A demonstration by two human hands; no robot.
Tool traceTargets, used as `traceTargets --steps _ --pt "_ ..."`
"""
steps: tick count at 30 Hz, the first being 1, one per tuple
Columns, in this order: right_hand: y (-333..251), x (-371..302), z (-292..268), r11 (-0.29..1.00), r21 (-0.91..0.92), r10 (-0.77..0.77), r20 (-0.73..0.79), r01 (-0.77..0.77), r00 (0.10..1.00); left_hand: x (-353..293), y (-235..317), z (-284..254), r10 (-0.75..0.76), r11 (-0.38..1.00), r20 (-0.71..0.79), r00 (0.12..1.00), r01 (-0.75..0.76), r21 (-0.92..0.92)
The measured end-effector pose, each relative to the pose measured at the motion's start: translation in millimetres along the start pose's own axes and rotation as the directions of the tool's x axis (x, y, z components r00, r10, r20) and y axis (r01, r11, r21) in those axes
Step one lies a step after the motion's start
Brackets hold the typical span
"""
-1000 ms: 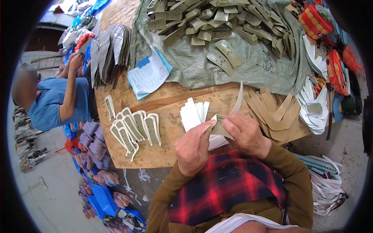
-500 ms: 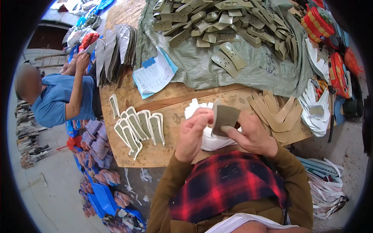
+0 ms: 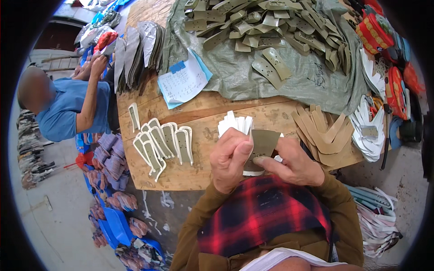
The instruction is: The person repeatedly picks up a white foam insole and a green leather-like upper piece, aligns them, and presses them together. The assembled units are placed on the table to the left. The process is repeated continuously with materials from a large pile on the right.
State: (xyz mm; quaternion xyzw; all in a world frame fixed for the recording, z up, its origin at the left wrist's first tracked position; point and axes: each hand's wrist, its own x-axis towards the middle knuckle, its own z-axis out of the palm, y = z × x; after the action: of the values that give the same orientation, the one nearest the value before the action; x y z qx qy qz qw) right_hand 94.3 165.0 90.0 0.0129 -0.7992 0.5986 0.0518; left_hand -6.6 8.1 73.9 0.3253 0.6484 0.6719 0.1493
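Note:
In front of my body I hold an olive, slightly curved panel (image 3: 264,143) with small holes near its lower end. My left hand (image 3: 230,159) is closed, thumb against curled fingers, at the panel's left edge, where a thin pale edge shows. My right hand (image 3: 296,161) grips the panel from the right, thumb flat across its lower face and fingers hidden behind. Behind my hands a bundle of white strips (image 3: 235,122) lies on the table, partly covered by them. To the left lie several olive panels edged with white strip (image 3: 169,141), overlapping in a row.
A large heap of olive panels (image 3: 271,22) covers a green sheet (image 3: 217,83) at the back. Papers (image 3: 183,83) and grey stacked pieces (image 3: 135,58) lie left of it. Tan V-shaped pieces (image 3: 325,133) and white pieces (image 3: 366,131) sit right. Another person (image 3: 74,104) works at left.
The panel has turned to show its face more squarely and sits slightly lower and to the right. My left hand has turned and closed tighter. The view has shifted slightly.

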Motion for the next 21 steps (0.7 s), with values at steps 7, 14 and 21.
traceTargets --steps 7,14,21 --pt "7.1 -3.7 3.7 0.997 -0.020 0.075 -0.012 -0.076 0.997 10.6 -7.3 -0.8 -0.075 0.997 0.037 0.997 0.075 -0.021" --pt "22.8 -9.9 13.5 0.987 -0.156 0.069 0.127 -0.049 0.989 21.6 -11.2 -1.6 -0.295 0.954 0.074 0.953 0.298 -0.034" --pt "18.8 -6.1 2.7 0.879 0.341 0.347 0.021 -0.333 0.938 12.9 -30.4 -18.1 -0.407 0.819 0.178 0.896 0.444 -0.364"
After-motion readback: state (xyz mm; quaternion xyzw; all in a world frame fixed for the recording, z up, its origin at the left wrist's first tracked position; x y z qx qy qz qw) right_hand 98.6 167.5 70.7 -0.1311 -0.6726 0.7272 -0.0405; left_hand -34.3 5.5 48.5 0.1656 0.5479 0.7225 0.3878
